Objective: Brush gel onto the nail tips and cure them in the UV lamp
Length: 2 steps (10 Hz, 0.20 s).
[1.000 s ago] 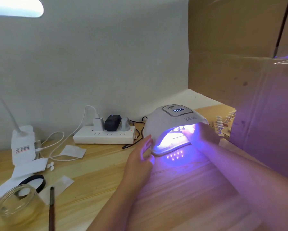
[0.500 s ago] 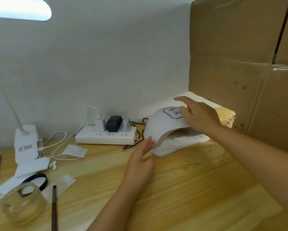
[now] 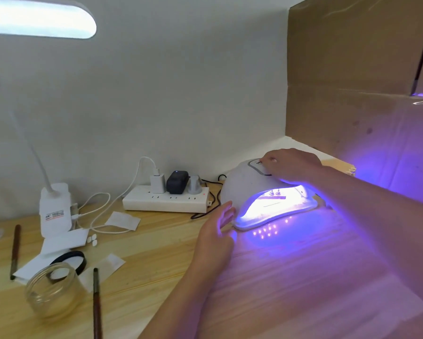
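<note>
- A clear jar (image 3: 49, 291) stood nearest me at the left of the bench (image 3: 156, 277), with a brush (image 3: 96, 304) lying just beside it and a black lid (image 3: 71, 259) behind it on paper slips.
- My left hand (image 3: 216, 237) lay flat on the bench, fingers straight and loosely together, their tips right at the left foot of the UV lamp (image 3: 244, 187).
- The lamp was lit, throwing violet light over the wood; on its floor I could see two small stands (image 3: 274, 192), though the nail tips on them were too small to make out.
- My right hand (image 3: 293, 165) rested on top of the lamp, fingers bent down onto its button panel.
- Three loose nail tips (image 3: 92, 239) lay well to the left.
- Behind stood a power strip (image 3: 166, 201) and a desk light (image 3: 55, 206).
</note>
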Motion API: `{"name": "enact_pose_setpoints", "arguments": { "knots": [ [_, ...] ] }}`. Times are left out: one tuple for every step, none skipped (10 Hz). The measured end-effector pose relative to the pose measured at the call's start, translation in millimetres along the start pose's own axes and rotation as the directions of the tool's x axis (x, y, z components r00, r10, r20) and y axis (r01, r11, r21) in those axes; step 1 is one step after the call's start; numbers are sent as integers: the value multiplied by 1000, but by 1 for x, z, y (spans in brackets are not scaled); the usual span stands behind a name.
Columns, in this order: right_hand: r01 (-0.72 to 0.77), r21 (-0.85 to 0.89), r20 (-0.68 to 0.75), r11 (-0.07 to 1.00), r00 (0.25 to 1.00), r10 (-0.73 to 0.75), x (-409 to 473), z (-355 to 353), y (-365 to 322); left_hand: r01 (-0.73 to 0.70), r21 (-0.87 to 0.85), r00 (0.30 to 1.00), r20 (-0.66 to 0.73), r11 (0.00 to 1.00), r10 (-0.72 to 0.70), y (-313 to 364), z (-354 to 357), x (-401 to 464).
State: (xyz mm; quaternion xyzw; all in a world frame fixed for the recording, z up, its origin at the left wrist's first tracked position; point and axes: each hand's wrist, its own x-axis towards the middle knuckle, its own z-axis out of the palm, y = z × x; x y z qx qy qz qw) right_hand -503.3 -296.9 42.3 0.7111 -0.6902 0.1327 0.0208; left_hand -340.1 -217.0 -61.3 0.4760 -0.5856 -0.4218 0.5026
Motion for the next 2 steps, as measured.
{"name": "enact_pose_setpoints", "arguments": {
  "knots": [
    [-29, 82, -35, 996, 999, 32, -7, 5, 4, -8, -10, 1000, -2, 1000, 8, -4, -1, 2],
    [13, 251, -324, 968, 943, 72, -24, 15, -8, -8, -36, 1000, -22, 999, 7, -5, -1, 3]
  ]
}}
